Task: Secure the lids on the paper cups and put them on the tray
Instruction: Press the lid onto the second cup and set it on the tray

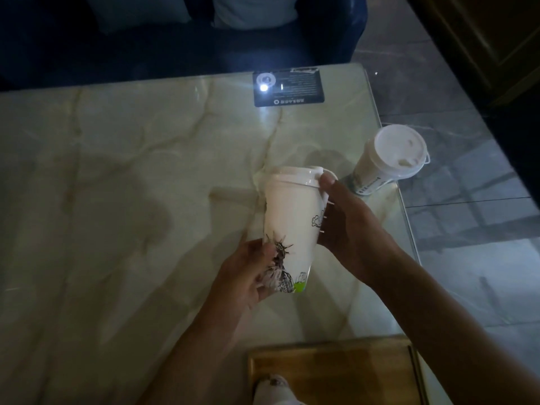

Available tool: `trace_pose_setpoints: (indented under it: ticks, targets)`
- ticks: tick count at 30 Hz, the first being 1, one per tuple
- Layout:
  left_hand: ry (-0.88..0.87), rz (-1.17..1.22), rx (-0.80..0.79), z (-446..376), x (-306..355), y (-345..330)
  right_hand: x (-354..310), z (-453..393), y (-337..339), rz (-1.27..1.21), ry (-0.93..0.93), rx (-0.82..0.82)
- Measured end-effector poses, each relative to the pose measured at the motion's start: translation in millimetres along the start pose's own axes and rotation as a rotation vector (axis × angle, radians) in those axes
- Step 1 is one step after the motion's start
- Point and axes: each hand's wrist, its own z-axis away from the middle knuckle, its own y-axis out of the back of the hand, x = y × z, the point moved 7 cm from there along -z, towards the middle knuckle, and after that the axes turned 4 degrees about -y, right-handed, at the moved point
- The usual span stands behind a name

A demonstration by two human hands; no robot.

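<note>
I hold a tall white paper cup [289, 217] with a black line drawing above the marble table. My left hand [251, 273] grips its lower part. My right hand [347, 226] wraps its right side, the thumb pressing on the rim of the white lid [295, 175] that sits on the cup. A second white paper cup [371, 171] with a white lid [399, 150] on it stands upright near the table's right edge. A wooden tray [336, 366] lies at the near edge, with part of another cup [276, 390] showing on its near left side.
A black card [289, 87] with a bright light reflection lies at the far side of the marble table [117, 200]. A dark blue sofa with pale cushions [175, 30] stands beyond it. Grey tiled floor [467, 214] drops off to the right.
</note>
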Motion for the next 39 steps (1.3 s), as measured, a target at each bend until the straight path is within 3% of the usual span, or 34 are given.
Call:
trace_pose_setpoints:
  ticks: [3, 5, 11, 17, 27, 39]
  targets:
    - [0.145, 0.269, -0.053, 2.4, -7.1, -7.3, -0.1, 0.5, 0.2, -0.067, -0.026, -0.018]
    - [0.146, 0.275, -0.097, 2.6, -7.8, -12.1, -0.1, 0.0, -0.7, -0.091, -0.033, -0.033]
    - [0.038, 0.139, -0.116, -2.2, -2.8, -8.1, 0.3, -3.5, 1.1, -0.086, -0.023, -0.056]
    - [-0.084, -0.146, -0.011, -8.1, -1.8, 3.0, 3.9, -4.7, 1.7, -0.003, -0.028, -0.016]
    - [-0.276, -0.383, 0.186, -5.5, 8.6, 11.2, -5.8, -4.1, -3.0, 0.163, 0.035, 0.047]
    - [-0.003, -0.072, -0.016, -12.6, -2.0, 9.6, -6.7, -6.2, -0.3, 0.121, 0.009, -0.060]
